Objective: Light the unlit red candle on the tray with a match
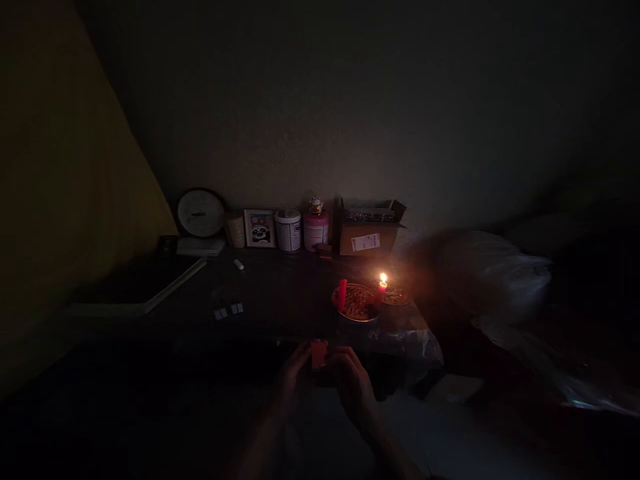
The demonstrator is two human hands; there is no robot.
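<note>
The room is dark. My left hand (291,373) and my right hand (351,385) meet at the table's near edge, both with fingers closed on a small reddish box (319,354) held between them. Beyond them a lit red candle (382,291) burns beside a round patterned plate (356,304). An unlit red candle (343,294) stands on that plate's left side. A smaller round dish (397,297) lies just right of the flame.
Along the wall stand a round clock (201,213), a framed panda picture (260,229), a white tin (288,230), a pink jar (316,229) and an open cardboard box (369,230). A white bag (493,273) bulges at right. A flat dark board (140,283) lies at left.
</note>
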